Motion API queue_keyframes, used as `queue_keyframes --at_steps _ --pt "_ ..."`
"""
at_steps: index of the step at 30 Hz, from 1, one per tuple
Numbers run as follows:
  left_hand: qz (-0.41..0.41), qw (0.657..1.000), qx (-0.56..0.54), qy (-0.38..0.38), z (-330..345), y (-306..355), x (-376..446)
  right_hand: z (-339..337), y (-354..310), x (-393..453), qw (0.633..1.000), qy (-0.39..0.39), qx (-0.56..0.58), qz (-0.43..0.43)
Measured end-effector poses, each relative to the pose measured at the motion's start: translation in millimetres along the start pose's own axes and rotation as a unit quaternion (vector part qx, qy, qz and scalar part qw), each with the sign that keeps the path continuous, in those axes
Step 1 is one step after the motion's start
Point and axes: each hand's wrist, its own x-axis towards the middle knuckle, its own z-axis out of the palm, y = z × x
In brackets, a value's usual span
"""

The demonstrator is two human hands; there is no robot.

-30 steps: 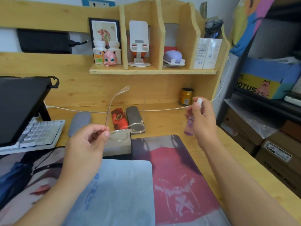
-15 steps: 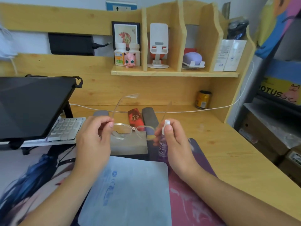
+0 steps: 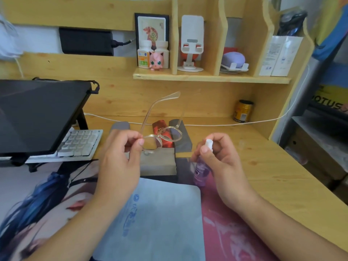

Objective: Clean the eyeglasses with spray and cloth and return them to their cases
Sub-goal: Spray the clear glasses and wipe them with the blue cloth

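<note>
I see my left hand pinching clear-framed eyeglasses at one lens rim, temples open and pointing up. My right hand grips a purple spray bottle, one finger near its white nozzle. A blue cloth lies flat at the surface's near edge, below both hands.

Clear-framed eyeglasses aloft, temples unfolded
</note>
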Motion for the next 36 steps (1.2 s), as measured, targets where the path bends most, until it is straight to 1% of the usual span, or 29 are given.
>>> queue_keyframes --at_steps 2,6,10,11,13,18,20,22,24,25,27,29,31,33,36 --pt "0.000 1.000 -0.007 -0.008 0.7 0.8 -1.3 -2.5 -2.7 0.1 1.000 0.003 -0.022 0.006" --pt "-0.005 1.000 -0.016 -0.010 1.2 0.1 -1.5 -1.3 -3.2 1.3 0.999 0.018 -0.025 0.024" --pt "-0.005 1.000 -0.021 -0.014 2.2 -2.5 -1.5 1.1 1.8 -3.4 0.987 -0.051 -0.131 0.074" --pt "-0.002 1.000 -0.020 -0.015 2.0 -2.5 -1.5 1.6 2.1 -3.5 0.984 -0.060 -0.143 0.087" --pt "0.013 1.000 -0.013 -0.015 1.0 -1.6 -1.3 3.4 -0.6 -2.1 0.983 -0.053 -0.142 0.105" --pt "0.126 0.992 0.021 -0.007 -2.1 1.7 1.9 2.5 -13.3 2.2 0.988 0.025 -0.077 0.134" --pt "0.164 0.986 0.027 -0.007 -1.1 4.6 1.8 1.4 -19.0 1.5 0.984 0.037 -0.044 0.169" --pt "0.184 0.982 0.032 -0.009 0.6 6.9 0.2 1.4 -22.2 0.4 0.984 0.036 -0.048 0.166" --pt "0.182 0.983 0.030 -0.008 2.2 6.9 -1.0 2.1 -23.9 -0.7 0.988 0.028 -0.058 0.138" --pt "0.175 0.984 0.028 -0.007 2.6 6.2 -0.9 1.6 -23.6 -0.7 0.990 0.017 -0.035 0.138" --pt "0.159 0.987 0.026 0.002 2.6 4.5 -0.2 -1.3 -22.5 -1.3 0.984 -0.037 0.061 0.164" --pt "0.144 0.989 0.026 0.013 2.1 3.8 0.5 -2.2 -24.8 -2.3 0.957 -0.104 0.183 0.200" --pt "0.138 0.990 0.026 0.019 1.8 4.2 0.7 -1.8 -27.7 -4.6 0.922 -0.146 0.267 0.239" --pt "0.139 0.990 0.026 0.021 1.7 4.6 0.4 -0.1 -30.8 -6.6 0.907 -0.156 0.279 0.274" --pt "0.143 0.989 0.024 0.016 2.7 4.5 -0.1 4.9 -29.9 -6.5 0.914 -0.133 0.246 0.294"
